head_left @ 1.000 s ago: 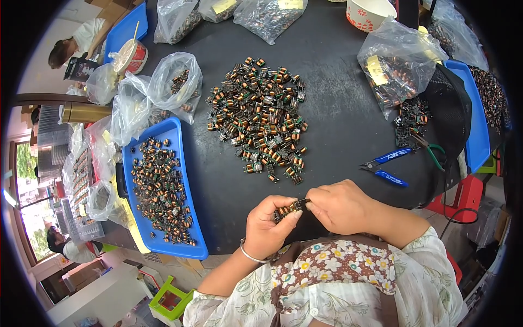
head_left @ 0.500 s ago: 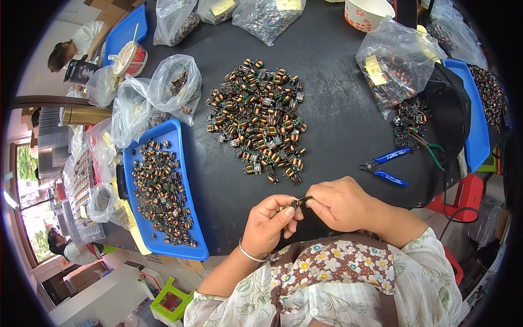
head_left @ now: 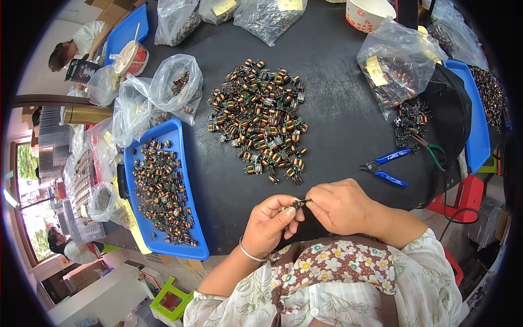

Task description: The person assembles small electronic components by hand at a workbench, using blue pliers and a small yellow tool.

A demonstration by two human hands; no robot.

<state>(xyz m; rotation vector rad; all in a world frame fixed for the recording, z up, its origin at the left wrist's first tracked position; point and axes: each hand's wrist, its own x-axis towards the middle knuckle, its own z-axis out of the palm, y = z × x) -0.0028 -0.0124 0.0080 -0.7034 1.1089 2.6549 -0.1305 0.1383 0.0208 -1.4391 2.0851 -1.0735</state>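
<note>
In the head view, our left hand (head_left: 268, 222) pinches a small dark component (head_left: 297, 205) near the table (head_left: 338, 136); our right hand's (head_left: 343, 204) grip is closed on a thin dark piece (head_left: 306, 201) beside it. Compared with a second ago, the component sits turned, so we seem to work its end

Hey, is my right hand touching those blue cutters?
Apart. The head view shows bare black table between the right hand and the blue cutters.

Component (head_left: 297, 205) seemingly in left hand (head_left: 268, 222), pile (head_left: 261, 117) beyond
</note>
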